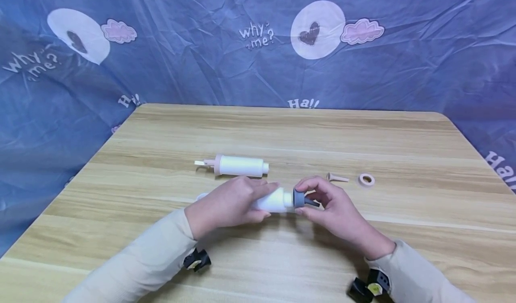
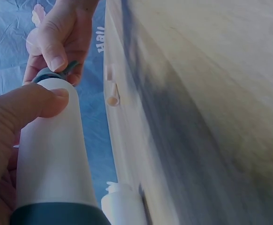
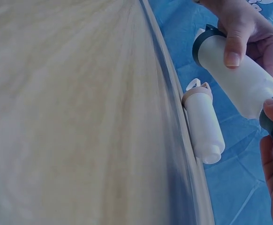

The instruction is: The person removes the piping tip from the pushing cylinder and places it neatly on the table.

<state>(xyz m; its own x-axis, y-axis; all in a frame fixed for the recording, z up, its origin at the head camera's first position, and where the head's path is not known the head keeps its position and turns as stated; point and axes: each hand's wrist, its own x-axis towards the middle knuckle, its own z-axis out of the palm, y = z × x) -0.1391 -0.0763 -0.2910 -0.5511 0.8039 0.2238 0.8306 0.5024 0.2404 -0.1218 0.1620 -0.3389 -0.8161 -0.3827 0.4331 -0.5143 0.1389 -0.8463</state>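
My left hand grips a white plastic bottle lying sideways, its neck toward the right. A dark grey-green band circles the bottle's other end, seen in the left wrist view. Thumb and fingers of my right hand pinch a grey cap with a thin spout pointing right. The cap's open side faces the bottle neck and is right at its end. In the right wrist view, cap and neck overlap, with the thumb over part of the cap.
Behind my hands lies a second white bottle with a pink collar and neck to the right. A small pink nozzle and a pink ring lie right of it on the wooden table. A blue printed cloth hangs behind.
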